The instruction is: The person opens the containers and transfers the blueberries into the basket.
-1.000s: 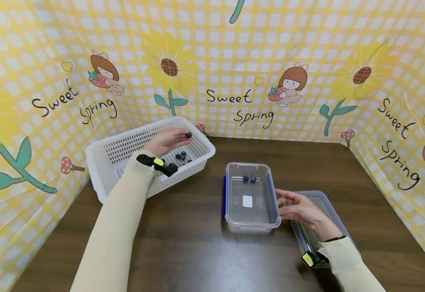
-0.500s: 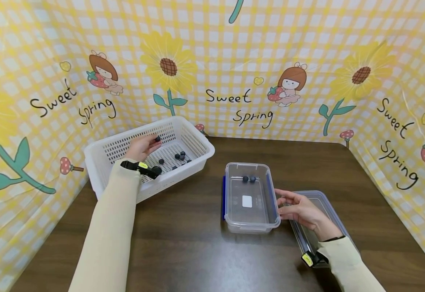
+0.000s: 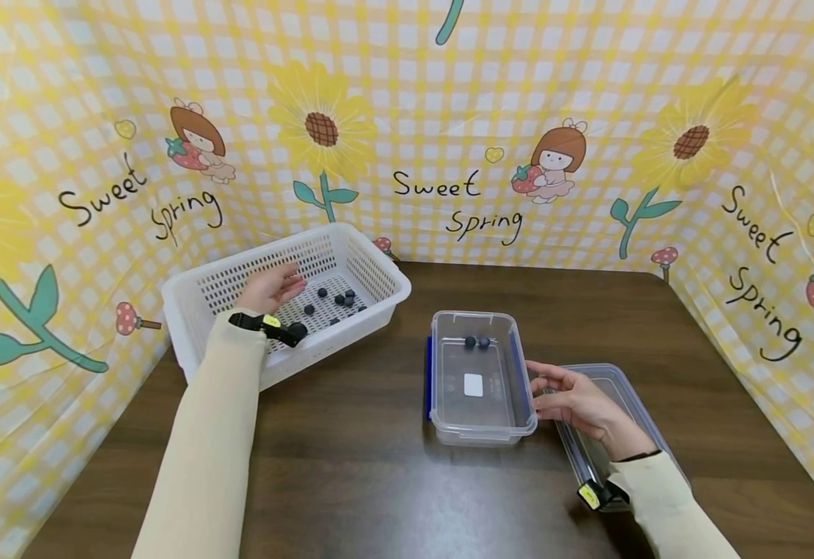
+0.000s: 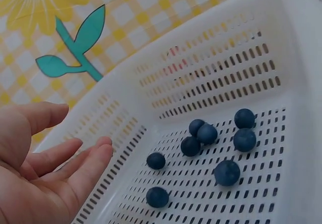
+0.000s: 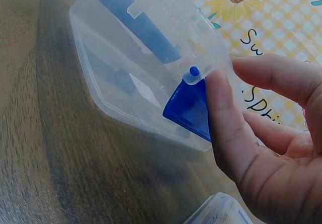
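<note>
Staged tabletop booth (cartoon backdrop [image 3: 449,116])

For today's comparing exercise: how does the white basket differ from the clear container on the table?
The white basket is opaque with perforated walls; the clear container is see-through with solid walls and blue side clips. The basket is larger and holds seven blueberries; the container holds two. The left hand hovers open in the basket; the right hand touches the container. Both are open-topped rectangles.

Empty left hand [image 4: 37,176] beside basketed blueberries [image 4: 206,133]

Blueberry [image 3: 322,293] out of left hand [image 3: 267,289]
</note>
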The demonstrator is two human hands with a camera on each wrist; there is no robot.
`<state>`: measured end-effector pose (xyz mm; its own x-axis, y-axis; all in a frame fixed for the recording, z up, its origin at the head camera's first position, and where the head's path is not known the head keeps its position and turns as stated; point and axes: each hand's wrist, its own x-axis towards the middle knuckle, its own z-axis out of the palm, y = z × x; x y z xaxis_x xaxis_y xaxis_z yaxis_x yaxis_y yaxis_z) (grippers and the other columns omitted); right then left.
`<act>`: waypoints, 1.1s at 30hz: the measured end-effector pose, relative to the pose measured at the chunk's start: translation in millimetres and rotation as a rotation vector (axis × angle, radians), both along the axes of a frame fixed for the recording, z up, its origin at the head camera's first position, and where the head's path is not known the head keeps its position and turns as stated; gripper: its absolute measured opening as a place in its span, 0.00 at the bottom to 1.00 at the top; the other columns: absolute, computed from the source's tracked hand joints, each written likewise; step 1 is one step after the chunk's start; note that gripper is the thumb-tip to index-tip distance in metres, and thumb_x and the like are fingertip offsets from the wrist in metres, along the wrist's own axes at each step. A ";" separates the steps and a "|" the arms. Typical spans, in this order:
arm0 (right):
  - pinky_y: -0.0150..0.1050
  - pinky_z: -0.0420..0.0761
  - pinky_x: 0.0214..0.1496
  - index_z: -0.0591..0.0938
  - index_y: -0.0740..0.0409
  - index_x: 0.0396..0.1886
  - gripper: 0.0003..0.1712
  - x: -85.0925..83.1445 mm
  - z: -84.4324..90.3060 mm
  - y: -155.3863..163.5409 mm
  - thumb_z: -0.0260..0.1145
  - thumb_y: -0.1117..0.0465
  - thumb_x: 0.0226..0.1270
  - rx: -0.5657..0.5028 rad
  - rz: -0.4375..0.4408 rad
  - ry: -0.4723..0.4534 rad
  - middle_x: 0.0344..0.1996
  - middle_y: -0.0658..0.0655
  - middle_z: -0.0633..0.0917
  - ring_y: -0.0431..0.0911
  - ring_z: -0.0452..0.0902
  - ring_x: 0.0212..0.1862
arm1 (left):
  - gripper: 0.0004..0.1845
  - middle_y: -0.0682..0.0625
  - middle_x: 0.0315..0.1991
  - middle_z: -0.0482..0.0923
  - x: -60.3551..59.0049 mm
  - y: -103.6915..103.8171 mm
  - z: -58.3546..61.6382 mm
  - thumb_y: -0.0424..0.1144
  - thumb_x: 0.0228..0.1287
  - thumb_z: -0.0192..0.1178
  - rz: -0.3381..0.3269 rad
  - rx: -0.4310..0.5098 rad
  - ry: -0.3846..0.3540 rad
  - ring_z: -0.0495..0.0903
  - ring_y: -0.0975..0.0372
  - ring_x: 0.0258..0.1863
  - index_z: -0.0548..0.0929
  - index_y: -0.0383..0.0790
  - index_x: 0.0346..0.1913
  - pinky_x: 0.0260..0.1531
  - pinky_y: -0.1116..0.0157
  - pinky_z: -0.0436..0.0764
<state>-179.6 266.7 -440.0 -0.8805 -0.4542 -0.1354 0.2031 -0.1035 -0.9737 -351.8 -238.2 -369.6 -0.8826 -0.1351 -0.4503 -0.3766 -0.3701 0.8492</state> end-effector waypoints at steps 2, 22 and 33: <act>0.40 0.87 0.43 0.53 0.77 0.74 0.43 0.0 -0.1 0.2 0.62 0.79 0.64 0.000 0.002 0.001 0.40 0.55 0.81 0.45 0.84 0.38 | 0.28 0.41 0.59 0.70 1.8 4.8 2.0 0.33 0.77 0.51 -0.042 -0.004 0.020 0.67 0.55 0.68 0.61 0.38 0.76 0.60 0.68 0.75; 0.40 0.87 0.44 0.53 0.77 0.74 0.43 -1.4 -0.7 0.6 0.63 0.79 0.64 0.003 0.005 0.008 0.40 0.55 0.81 0.45 0.84 0.38 | 0.25 0.31 0.71 0.62 9.6 110.0 26.5 0.29 0.77 0.48 -0.407 0.023 0.214 0.64 0.46 0.70 0.61 0.25 0.73 0.67 0.58 0.70; 0.40 0.87 0.43 0.54 0.76 0.74 0.42 -1.2 -1.2 0.9 0.63 0.79 0.63 -0.002 0.009 0.014 0.40 0.55 0.81 0.44 0.84 0.38 | 0.21 0.28 0.65 0.69 32.5 186.9 23.0 0.29 0.77 0.50 -0.682 -0.057 0.164 0.72 0.43 0.64 0.68 0.22 0.67 0.65 0.53 0.73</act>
